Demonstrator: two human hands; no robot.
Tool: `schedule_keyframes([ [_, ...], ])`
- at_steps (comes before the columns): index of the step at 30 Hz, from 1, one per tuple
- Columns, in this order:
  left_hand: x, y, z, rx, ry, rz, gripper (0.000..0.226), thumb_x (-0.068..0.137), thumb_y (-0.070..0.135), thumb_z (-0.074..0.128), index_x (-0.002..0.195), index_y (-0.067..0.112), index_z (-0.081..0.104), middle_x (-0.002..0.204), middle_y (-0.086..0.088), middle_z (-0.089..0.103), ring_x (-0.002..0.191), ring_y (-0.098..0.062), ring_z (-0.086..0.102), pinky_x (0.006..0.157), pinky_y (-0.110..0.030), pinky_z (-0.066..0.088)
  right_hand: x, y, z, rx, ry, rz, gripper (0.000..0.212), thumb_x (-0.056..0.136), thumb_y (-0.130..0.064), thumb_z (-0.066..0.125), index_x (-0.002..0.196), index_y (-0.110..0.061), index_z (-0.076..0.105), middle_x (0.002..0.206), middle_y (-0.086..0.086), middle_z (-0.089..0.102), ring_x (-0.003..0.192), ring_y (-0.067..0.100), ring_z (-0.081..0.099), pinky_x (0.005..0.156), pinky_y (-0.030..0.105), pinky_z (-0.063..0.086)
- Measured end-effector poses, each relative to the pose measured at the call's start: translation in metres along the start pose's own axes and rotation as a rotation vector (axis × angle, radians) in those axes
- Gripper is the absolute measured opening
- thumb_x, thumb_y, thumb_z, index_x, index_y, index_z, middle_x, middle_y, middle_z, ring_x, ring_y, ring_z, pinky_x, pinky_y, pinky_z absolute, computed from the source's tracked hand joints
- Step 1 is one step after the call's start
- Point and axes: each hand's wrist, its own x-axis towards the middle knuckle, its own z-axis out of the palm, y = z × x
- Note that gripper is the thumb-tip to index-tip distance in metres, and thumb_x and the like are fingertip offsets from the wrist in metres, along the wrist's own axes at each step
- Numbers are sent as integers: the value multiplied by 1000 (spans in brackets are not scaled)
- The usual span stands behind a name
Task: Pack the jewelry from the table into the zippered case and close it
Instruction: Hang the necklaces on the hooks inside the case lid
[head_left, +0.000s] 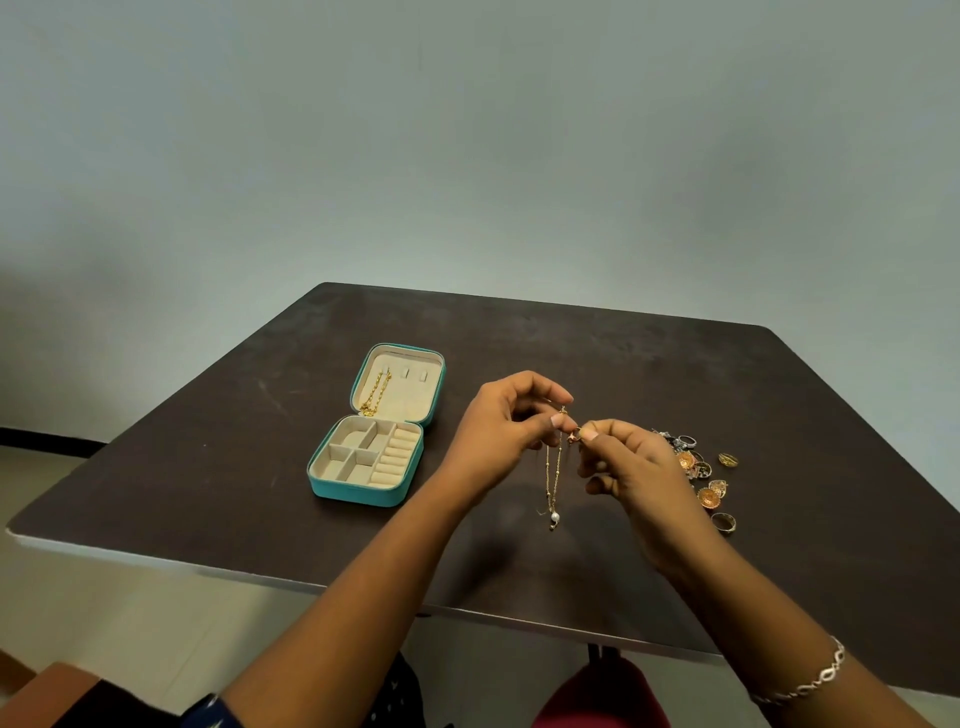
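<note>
A teal zippered case (358, 491) lies open on the dark table (571, 343), with a beige lining and empty compartments in its base. A gold chain (375, 392) hangs inside its raised lid. My left hand (498, 431) and my right hand (631, 462) are held together above the table, right of the case. Each pinches one end of a thin gold necklace (554, 470), which dangles below them with a white pearl at its lowest point. A pile of rings and earrings (701, 475) lies on the table just right of my right hand.
The table's near edge (311, 584) runs below my forearms. A plain grey wall (467, 156) stands behind the table. A silver bracelet (815, 683) is on my right wrist. A red seat (597, 696) shows under the table.
</note>
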Motion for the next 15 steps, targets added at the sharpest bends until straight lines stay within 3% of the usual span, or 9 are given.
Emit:
schedule_keyframes([
  [7,0,3,-7,-105,75,-26,20,88,-3,53,87,15,61,75,-2,68,62,-7,62,61,-17,52,0,-3,-3,181,30,28,24,91,-6,43,76,-11,60,78,3,68,78,13,60,68,27,44],
  [15,0,-1,-20,-311,224,-117,18,88,-5,50,83,9,60,67,2,69,51,-6,60,54,-18,51,0,-8,-4,274,40,54,18,94,-8,40,82,-11,53,68,0,67,64,13,67,60,23,47],
])
